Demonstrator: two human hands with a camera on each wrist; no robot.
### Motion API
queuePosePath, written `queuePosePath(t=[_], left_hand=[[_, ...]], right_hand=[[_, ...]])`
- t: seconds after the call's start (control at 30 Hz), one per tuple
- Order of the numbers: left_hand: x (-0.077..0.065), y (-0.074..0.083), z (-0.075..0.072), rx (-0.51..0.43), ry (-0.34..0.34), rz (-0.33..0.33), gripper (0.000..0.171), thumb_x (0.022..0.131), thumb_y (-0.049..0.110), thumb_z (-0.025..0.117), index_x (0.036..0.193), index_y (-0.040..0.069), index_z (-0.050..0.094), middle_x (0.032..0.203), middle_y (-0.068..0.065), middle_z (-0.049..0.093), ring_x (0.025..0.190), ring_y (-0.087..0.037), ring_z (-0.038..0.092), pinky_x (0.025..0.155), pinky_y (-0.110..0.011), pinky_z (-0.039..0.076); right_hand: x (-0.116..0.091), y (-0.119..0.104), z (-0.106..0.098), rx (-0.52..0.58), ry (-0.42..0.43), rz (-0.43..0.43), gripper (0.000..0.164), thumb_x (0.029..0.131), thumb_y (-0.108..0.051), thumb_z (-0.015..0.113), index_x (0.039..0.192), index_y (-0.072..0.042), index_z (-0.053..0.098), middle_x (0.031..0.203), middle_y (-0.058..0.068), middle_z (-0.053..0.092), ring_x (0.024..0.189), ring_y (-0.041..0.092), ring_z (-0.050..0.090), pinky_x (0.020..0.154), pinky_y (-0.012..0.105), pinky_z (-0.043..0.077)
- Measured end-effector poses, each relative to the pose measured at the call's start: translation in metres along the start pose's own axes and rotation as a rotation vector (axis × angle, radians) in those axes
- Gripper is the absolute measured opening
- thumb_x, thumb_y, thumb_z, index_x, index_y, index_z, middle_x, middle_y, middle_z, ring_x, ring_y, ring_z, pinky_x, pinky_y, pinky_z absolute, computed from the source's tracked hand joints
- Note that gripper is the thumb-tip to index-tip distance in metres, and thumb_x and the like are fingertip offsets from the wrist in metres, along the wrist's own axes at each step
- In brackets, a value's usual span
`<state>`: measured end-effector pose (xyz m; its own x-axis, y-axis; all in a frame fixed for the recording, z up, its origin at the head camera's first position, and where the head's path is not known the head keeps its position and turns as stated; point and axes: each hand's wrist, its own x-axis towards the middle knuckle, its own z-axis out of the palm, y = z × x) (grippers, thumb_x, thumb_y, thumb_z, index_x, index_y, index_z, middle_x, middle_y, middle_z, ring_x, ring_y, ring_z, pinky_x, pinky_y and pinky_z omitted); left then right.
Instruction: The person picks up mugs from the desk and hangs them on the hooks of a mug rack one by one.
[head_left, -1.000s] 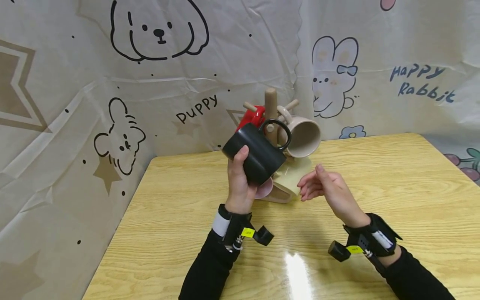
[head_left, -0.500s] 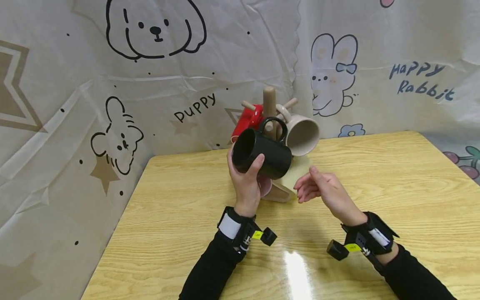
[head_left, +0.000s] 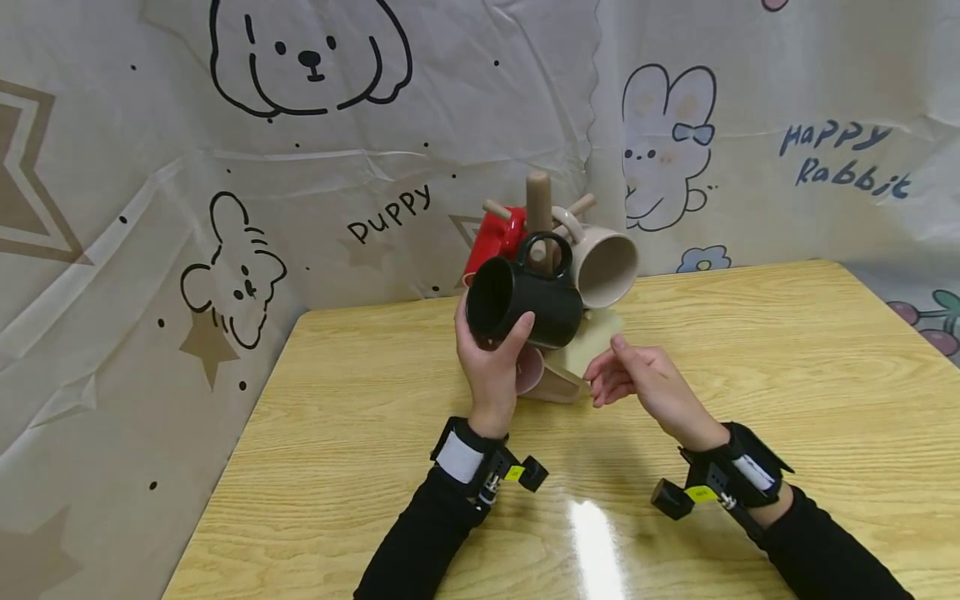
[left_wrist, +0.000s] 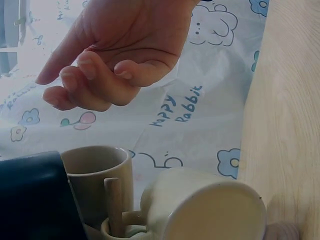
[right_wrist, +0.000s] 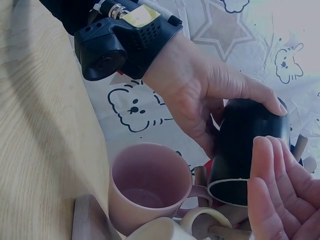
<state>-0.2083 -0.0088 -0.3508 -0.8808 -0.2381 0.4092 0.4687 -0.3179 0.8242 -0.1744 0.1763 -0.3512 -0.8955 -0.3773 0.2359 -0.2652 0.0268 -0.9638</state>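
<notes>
My left hand [head_left: 489, 371] grips a black mug [head_left: 551, 312] by its body, thumb on the near side. The mug lies tipped sideways with its mouth facing left and its handle up. Through the handle loop shows the round end of a peg on a wooden mug tree [head_left: 538, 196]. My right hand [head_left: 648, 379] hovers to the right with loosely bent fingers and holds nothing. In the right wrist view, the left hand's fingers wrap the black mug [right_wrist: 237, 145] beside the right hand's fingers [right_wrist: 272, 170].
On the mug tree hang a red mug [head_left: 491, 242], a beige mug [head_left: 606, 267], a pale yellow mug [head_left: 596, 337] and a pink mug [head_left: 529, 371]. It stands on a wooden table [head_left: 360, 433] before a patterned cloth [head_left: 390, 150].
My left hand has shifted a little right and turned the black mug, so its mouth now shows at the left and its handle meets the peg's end. The right hand has drifted slightly left.
</notes>
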Motion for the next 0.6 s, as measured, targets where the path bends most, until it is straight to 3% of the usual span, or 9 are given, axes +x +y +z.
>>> queuePosePath(t=[0.23,0.53,0.6], left_hand=[[-0.0007,0.0003,-0.0008,0.028,0.026,-0.081,0.068,0.076,0.021,0.07,0.134,0.013,0.036,0.128,-0.007,0.049,0.114,-0.02,0.048,0.099,-0.036,0.041],[-0.0008,-0.0004,-0.0044,0.04,0.019,-0.089,0.07,0.076,0.023,0.071,0.135,0.012,0.034,0.13,-0.008,0.046,0.115,-0.02,0.047,0.1,-0.035,0.042],[-0.0004,0.0009,-0.0061,0.037,0.022,-0.083,0.073,0.075,0.024,0.073,0.135,0.01,0.032,0.131,-0.008,0.044,0.116,-0.02,0.047,0.101,-0.034,0.041]], right_hand=[[0.0003,0.0001,0.0003,-0.019,-0.003,0.025,0.057,0.102,-0.034,0.026,0.088,0.01,0.06,0.072,-0.005,0.065,0.065,0.011,0.064,0.062,0.028,0.054],[-0.0007,0.0016,0.0007,-0.027,-0.001,0.056,0.061,0.101,-0.037,0.026,0.09,0.014,0.058,0.072,-0.005,0.065,0.065,0.011,0.064,0.062,0.028,0.054],[-0.0007,0.0017,0.0,-0.032,0.0,0.064,0.059,0.101,-0.037,0.026,0.09,0.01,0.06,0.072,-0.005,0.065,0.066,0.011,0.064,0.063,0.03,0.054]])
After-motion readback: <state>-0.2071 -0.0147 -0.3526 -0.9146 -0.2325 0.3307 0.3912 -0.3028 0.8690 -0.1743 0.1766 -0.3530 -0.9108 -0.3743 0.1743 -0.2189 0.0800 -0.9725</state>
